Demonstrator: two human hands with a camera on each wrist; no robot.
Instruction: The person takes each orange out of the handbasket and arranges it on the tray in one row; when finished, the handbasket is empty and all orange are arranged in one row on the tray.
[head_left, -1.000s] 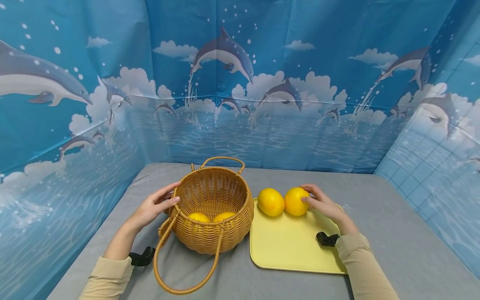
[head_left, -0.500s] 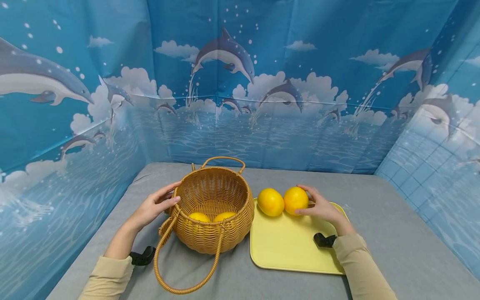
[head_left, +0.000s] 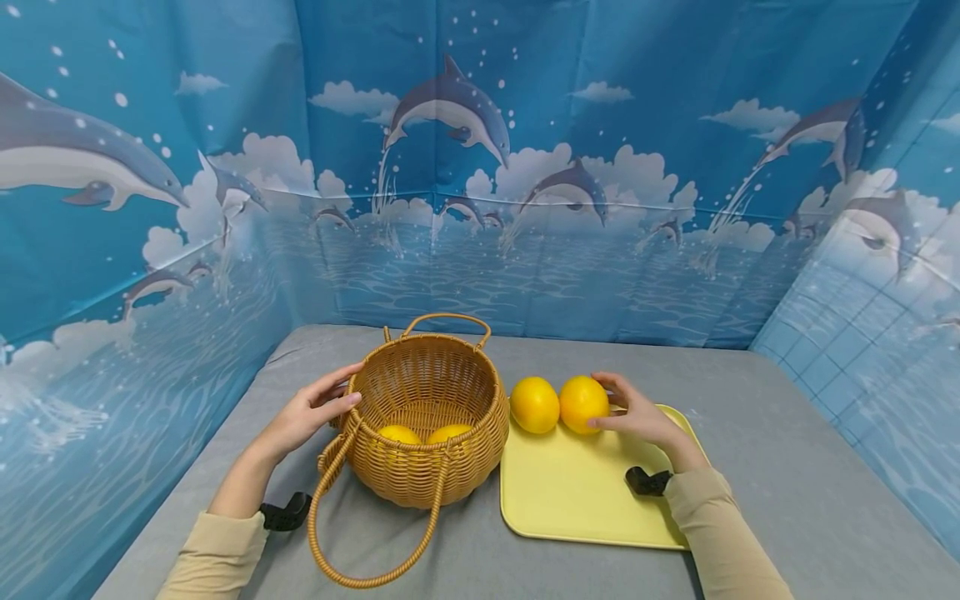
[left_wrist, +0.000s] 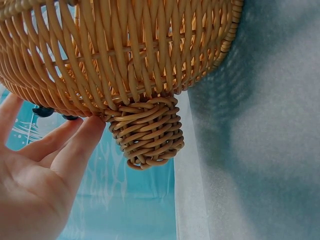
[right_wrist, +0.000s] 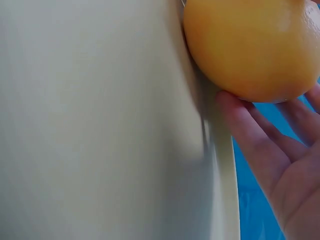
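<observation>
A wicker basket [head_left: 427, 475] stands left of a yellow tray [head_left: 585, 508]. Inside it lie two yellow fruits [head_left: 447, 432], partly hidden by the near rim. My left hand [head_left: 296, 421] touches the basket's left side with fairly straight fingers; thumb and fingertips meet the weave in the left wrist view. On the tray's far edge, my right hand [head_left: 641, 417] holds a round orange [head_left: 583, 404] from its right side, thumb at the near side and fingers at the far side. Another orange [head_left: 535, 405] touches it on the left, close to the basket.
The basket's front handle [head_left: 375, 579] lies folded toward me, and its back handle [head_left: 447, 316] stands up. Grey cloth [head_left: 802, 467] covers the table. Dolphin-print curtains [head_left: 555, 275] hang behind and at both sides.
My right hand has shifted slightly left, its thumb coming round the orange's near side. Both oranges on the tray have moved a little left toward the basket. The left hand stays put.
</observation>
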